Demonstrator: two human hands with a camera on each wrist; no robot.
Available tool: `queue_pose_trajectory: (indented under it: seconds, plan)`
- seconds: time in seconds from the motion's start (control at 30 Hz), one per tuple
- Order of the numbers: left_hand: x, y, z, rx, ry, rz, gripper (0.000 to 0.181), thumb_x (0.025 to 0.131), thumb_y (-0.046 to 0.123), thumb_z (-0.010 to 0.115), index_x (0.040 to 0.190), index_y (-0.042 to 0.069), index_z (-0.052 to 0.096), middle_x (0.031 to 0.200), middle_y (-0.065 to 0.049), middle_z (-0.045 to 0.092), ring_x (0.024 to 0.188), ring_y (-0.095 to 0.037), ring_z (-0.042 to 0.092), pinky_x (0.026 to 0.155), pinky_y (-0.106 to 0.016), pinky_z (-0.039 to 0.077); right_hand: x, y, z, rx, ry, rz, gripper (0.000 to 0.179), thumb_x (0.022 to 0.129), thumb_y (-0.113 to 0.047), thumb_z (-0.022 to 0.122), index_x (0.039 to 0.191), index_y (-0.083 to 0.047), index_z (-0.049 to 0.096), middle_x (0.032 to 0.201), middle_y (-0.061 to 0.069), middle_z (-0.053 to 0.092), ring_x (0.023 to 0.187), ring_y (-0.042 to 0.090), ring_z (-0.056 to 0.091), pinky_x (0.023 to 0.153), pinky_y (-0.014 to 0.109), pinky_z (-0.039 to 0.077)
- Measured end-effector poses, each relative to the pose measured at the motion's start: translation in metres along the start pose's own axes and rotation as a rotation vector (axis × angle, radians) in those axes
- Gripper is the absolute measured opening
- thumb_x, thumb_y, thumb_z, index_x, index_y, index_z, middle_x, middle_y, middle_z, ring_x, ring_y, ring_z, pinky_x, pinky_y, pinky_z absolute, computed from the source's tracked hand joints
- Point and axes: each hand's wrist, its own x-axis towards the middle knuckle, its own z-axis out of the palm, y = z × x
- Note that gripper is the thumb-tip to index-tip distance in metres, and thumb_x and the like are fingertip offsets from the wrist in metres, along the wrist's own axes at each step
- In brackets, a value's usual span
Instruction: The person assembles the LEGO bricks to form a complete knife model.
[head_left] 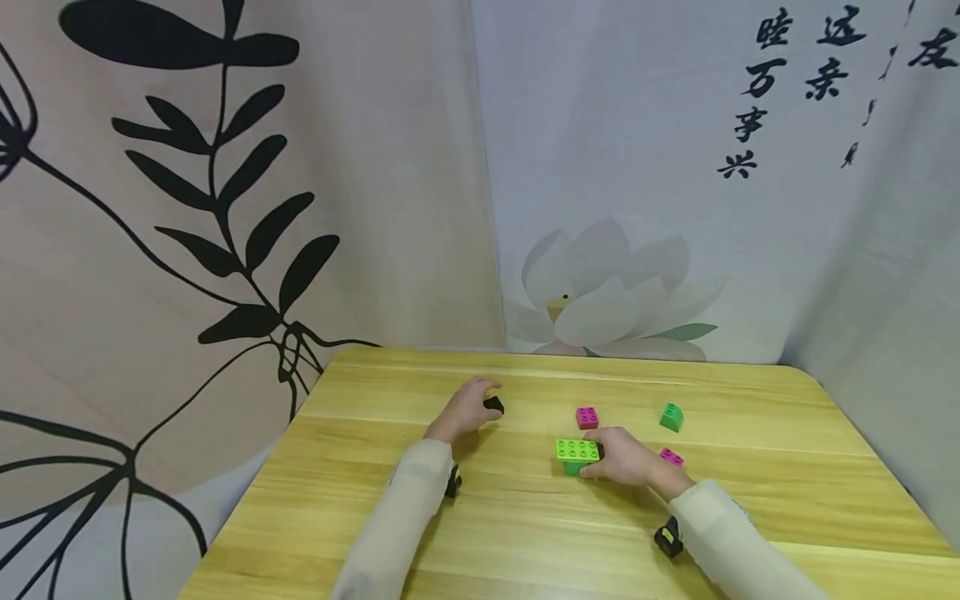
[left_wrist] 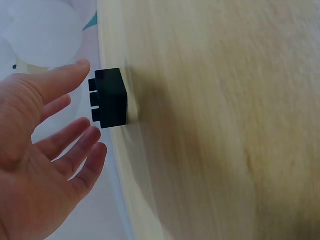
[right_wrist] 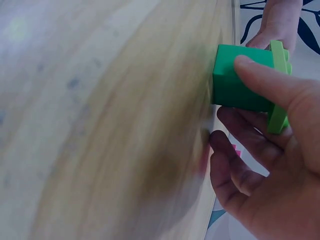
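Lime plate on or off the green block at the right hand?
On; right wrist view shows the lime plate directly atop the green block.

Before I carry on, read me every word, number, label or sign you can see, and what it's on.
"睦万事兴", on the white backdrop.
"远亲", same backdrop.
"友", same backdrop, at right.
Strokes in the fold: broken up, unreadable.
Black brick, green brick: no lettering visible.
Right wrist device: too small to tell.
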Motion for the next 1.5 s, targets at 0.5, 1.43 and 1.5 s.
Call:
queue_pose_trajectory:
  seconds: [0.5,1.43,1.5]
  plan:
    - [0.005,-0.006,0.011,0.06,-0.024,0.017,0.05,0.087,0.011,0.068,0.134,0.005,0.05,0.134,-0.013,0.05,0.123,-0.031,0.045,0.1,-0.044,0.038,0.0,0.0,-0.001,0.005,-0.004,0.006,0.033,0.076,-0.019,0.08,0.103,-0.006,0.065,0.092,-0.003,0.061,0.084,0.013,0.053,0.08,0.038,0.045]
    - [-0.017,0.016,0.017,0.097,-0.019,0.14,0.041,0.088,0.016,0.068,0.125,0.003,0.059,0.125,-0.012,0.059,0.116,-0.027,0.053,0.095,-0.037,0.043,0.001,-0.001,0.0,-0.011,0.004,0.015,0.034,0.075,-0.018,0.081,0.103,-0.006,0.065,0.091,-0.003,0.061,0.082,0.012,0.053,0.078,0.036,0.045]
    - [-0.019,0.017,0.018,0.09,-0.026,0.142,0.041,0.089,0.016,0.067,0.126,0.003,0.059,0.126,-0.012,0.058,0.116,-0.027,0.053,0.094,-0.037,0.044,0.001,-0.002,0.001,-0.009,0.001,0.022,0.035,0.075,-0.018,0.081,0.104,-0.006,0.065,0.091,-0.003,0.061,0.083,0.012,0.053,0.079,0.037,0.045]
